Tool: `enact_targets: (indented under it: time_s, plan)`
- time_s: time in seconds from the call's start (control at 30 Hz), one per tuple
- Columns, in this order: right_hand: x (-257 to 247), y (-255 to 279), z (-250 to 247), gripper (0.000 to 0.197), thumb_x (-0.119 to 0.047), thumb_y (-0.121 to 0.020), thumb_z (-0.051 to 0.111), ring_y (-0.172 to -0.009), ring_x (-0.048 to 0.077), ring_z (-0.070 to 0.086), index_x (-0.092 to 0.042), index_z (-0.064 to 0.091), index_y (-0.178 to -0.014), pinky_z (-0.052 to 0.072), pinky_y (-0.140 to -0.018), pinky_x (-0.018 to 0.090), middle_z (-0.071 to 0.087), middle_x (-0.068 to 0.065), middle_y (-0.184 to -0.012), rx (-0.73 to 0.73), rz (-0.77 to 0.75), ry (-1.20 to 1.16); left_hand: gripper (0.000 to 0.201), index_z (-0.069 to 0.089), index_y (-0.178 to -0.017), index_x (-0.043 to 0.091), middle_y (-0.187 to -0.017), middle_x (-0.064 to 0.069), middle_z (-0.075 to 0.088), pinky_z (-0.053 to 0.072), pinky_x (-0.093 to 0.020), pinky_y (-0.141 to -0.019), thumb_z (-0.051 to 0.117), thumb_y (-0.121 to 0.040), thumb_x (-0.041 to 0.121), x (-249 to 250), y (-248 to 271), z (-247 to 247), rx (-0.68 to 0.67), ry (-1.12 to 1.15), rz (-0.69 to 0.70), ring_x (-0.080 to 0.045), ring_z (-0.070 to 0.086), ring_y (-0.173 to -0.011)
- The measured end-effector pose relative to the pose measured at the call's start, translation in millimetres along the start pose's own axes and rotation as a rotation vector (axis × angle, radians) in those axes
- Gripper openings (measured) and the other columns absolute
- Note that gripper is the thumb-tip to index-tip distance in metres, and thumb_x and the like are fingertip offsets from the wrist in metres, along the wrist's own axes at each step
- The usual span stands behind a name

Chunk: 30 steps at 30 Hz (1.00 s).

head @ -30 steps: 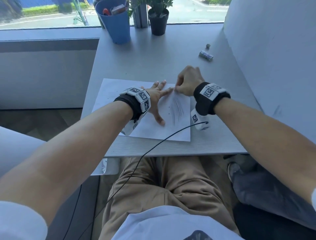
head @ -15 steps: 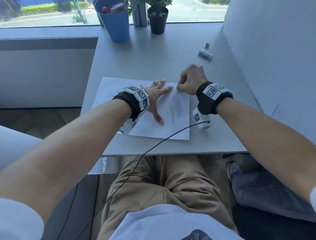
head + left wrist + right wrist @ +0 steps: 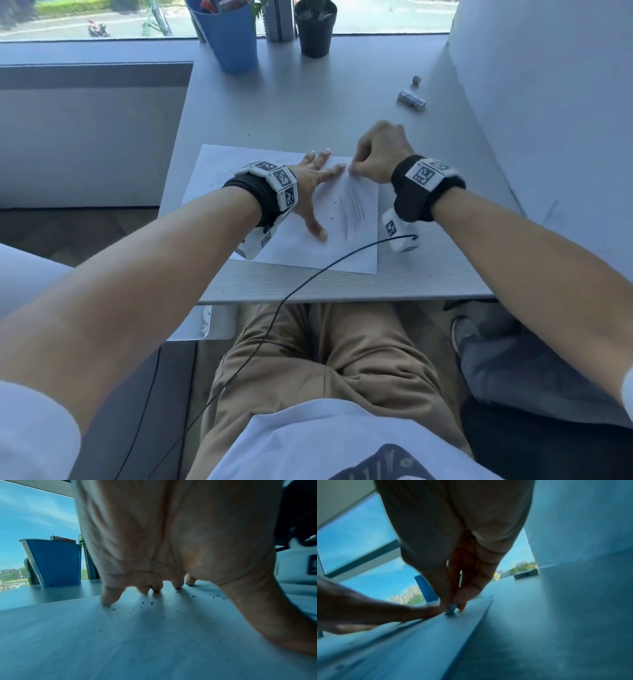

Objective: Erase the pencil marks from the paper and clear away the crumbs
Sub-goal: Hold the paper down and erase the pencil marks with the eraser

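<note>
Paper with pencil marks lies on the table, pinned and rubbed.
Blue cup at 12 o'clock holds pens; the black pot beside it holds a plant. The left hand presses flat on the sheet, fingers spread wide, crumbs scattered under them. The right hand, at the paper's 1 o'clock corner, has its grip narrowed to a pinch on a small eraser touching the paper beside the left fingertips.
</note>
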State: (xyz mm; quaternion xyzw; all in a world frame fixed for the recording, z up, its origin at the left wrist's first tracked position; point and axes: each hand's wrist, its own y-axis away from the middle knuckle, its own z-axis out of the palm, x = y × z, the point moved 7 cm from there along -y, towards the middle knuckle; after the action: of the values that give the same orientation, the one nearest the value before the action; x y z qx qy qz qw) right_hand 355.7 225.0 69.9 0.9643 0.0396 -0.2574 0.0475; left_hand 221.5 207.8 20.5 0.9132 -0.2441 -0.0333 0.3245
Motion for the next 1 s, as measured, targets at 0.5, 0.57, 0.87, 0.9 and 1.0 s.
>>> enact_targets:
  time_s: [0.5,0.57,0.87,0.9,1.0]
  plan:
    - [0.8,2.0,-1.2,0.008,-0.01,-0.07,0.071,-0.062,0.016,0.062,-0.015,0.073,-0.063,0.047,-0.06,0.021,0.068,0.004,-0.064,-0.042,0.003,0.021,0.141,-0.012,-0.153,0.042,-0.159,0.003,-0.03,0.005,-0.064,-0.113,0.086,-0.054,0.062,2.4,2.5,-0.3,-0.01,-0.007,-0.014,-0.021,-0.022,-0.148]
    - [1.8,0.3,-2.4,0.016,-0.008,-0.069,0.07,-0.063,0.017,0.064,-0.019,0.069,-0.057,0.053,-0.061,0.024,0.068,0.003,-0.064,0.0,0.002,0.026,0.141,-0.012,-0.153,0.041,-0.159,0.003,-0.03,0.004,-0.063,-0.113,0.086,-0.055,0.061,3.5,4.2,-1.0,-0.008,-0.003,-0.017,-0.021,-0.022,-0.148]
    - [-10.2,14.0,7.6,0.008,-0.008,-0.068,0.068,-0.063,0.018,0.063,-0.009,0.075,-0.067,0.056,-0.069,0.029,0.07,0.003,-0.065,-0.061,-0.106,0.066,0.142,-0.014,-0.153,0.04,-0.159,0.004,-0.031,0.005,-0.062,-0.114,0.086,-0.055,0.062,2.6,3.8,-1.6,-0.015,-0.015,-0.028,-0.02,-0.023,-0.148]
    - [-22.5,25.9,22.7,0.009,-0.007,-0.067,0.066,-0.06,0.017,0.062,-0.01,0.075,-0.065,0.055,-0.067,0.029,0.07,0.002,-0.063,-0.143,-0.185,0.089,0.142,-0.013,-0.153,0.04,-0.159,0.004,-0.032,0.005,-0.062,-0.114,0.086,-0.054,0.063,1.2,2.5,-0.5,-0.018,-0.008,-0.026,-0.019,-0.023,-0.148]
    - [-16.8,19.8,18.5,0.009,-0.009,-0.068,0.069,-0.06,0.014,0.061,-0.01,0.077,-0.07,0.05,-0.06,0.023,0.072,0.005,-0.067,-0.146,-0.153,0.069,0.142,-0.012,-0.153,0.041,-0.158,0.005,-0.032,0.006,-0.064,-0.114,0.086,-0.053,0.064,0.5,1.1,0.8,-0.017,0.002,-0.017,-0.019,-0.024,-0.148]
